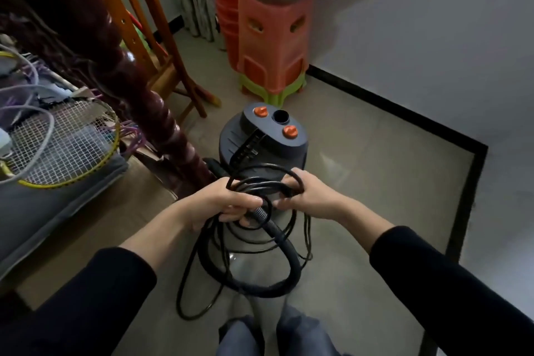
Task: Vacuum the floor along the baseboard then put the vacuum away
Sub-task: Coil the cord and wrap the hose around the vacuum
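Note:
A dark grey canister vacuum (260,139) with two orange knobs and a round port on top stands on the tiled floor in front of me. My left hand (219,205) grips several loops of black power cord (260,179) together with the ribbed end of the black hose (284,257). My right hand (306,196) holds the other side of the cord coil just above the canister. Slack cord hangs down in loops to the floor by my legs.
A black baseboard (384,107) runs along the white wall on the right and turns a corner. Stacked orange and green plastic stools (274,43) with a metal basin stand behind the vacuum. A carved dark wooden post (161,124), a wooden chair and badminton rackets (66,141) crowd the left.

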`<state>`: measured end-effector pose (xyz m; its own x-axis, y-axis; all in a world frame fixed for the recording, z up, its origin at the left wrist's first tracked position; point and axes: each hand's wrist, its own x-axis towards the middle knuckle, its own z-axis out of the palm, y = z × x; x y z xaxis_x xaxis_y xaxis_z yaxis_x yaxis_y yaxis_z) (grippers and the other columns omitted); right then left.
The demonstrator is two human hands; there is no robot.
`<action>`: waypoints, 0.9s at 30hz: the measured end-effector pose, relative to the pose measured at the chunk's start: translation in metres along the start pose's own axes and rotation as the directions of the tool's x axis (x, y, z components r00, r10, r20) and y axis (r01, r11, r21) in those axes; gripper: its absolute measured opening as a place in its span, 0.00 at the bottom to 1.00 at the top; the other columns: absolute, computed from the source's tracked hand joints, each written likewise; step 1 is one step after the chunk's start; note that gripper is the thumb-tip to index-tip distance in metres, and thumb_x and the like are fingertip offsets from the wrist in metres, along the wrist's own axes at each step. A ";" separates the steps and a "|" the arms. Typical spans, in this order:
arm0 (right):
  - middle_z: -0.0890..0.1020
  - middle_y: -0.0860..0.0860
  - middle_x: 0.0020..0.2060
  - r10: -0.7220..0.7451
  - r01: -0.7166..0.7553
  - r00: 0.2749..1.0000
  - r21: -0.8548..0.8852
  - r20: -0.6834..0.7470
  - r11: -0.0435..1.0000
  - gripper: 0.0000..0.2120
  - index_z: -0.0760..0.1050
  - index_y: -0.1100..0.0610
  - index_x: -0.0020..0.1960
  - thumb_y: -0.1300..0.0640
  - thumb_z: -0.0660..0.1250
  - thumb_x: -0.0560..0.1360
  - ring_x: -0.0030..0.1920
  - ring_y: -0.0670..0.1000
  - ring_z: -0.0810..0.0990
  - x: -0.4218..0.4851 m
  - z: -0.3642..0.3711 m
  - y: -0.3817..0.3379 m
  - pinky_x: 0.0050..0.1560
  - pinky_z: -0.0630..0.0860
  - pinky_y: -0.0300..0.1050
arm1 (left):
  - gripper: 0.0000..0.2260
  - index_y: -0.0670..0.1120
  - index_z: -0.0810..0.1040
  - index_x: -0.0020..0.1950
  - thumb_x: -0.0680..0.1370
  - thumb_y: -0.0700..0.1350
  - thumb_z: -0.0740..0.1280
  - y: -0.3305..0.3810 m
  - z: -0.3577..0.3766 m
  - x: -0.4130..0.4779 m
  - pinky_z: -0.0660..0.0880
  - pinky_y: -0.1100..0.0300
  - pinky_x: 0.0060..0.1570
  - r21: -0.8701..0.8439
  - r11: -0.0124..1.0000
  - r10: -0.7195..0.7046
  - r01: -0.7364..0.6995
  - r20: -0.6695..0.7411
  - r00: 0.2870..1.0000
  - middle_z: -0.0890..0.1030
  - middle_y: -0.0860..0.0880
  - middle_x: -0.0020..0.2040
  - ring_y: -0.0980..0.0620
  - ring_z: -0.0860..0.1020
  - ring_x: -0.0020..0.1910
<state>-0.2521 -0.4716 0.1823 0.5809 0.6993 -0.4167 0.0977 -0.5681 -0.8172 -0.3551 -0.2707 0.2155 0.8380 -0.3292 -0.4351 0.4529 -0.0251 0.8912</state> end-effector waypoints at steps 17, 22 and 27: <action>0.65 0.53 0.25 0.300 -0.341 0.937 0.275 0.182 0.899 0.09 0.72 0.63 0.39 0.60 0.69 0.74 0.25 0.48 0.63 0.068 0.073 0.021 0.26 0.61 0.39 | 0.11 0.56 0.80 0.57 0.77 0.44 0.68 -0.171 -0.077 0.026 0.73 0.59 0.55 0.284 0.910 -0.106 0.302 -0.545 0.832 0.83 0.56 0.50 0.57 0.79 0.52; 0.69 0.50 0.27 0.319 -0.332 0.942 0.163 0.104 0.929 0.09 0.73 0.60 0.39 0.58 0.69 0.75 0.28 0.47 0.67 0.103 0.089 0.052 0.30 0.64 0.40 | 0.08 0.55 0.81 0.51 0.77 0.42 0.68 -0.209 -0.083 0.063 0.69 0.62 0.43 0.172 0.915 -0.184 0.366 -0.630 0.755 0.81 0.53 0.43 0.52 0.79 0.48; 0.76 0.48 0.34 0.328 -0.328 0.945 0.053 -0.005 0.943 0.10 0.75 0.56 0.49 0.49 0.68 0.75 0.35 0.48 0.73 0.147 0.123 0.098 0.37 0.70 0.44 | 0.22 0.48 0.67 0.73 0.79 0.39 0.64 -0.244 -0.100 0.113 0.65 0.65 0.48 0.119 0.903 -0.201 0.413 -0.733 0.650 0.76 0.50 0.54 0.55 0.73 0.52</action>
<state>-0.2568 -0.3707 -0.0084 0.5845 0.4721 -0.6600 -0.1409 -0.7419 -0.6555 -0.3401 -0.2069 -0.0637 0.6767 0.4829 -0.5559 0.7190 -0.2709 0.6400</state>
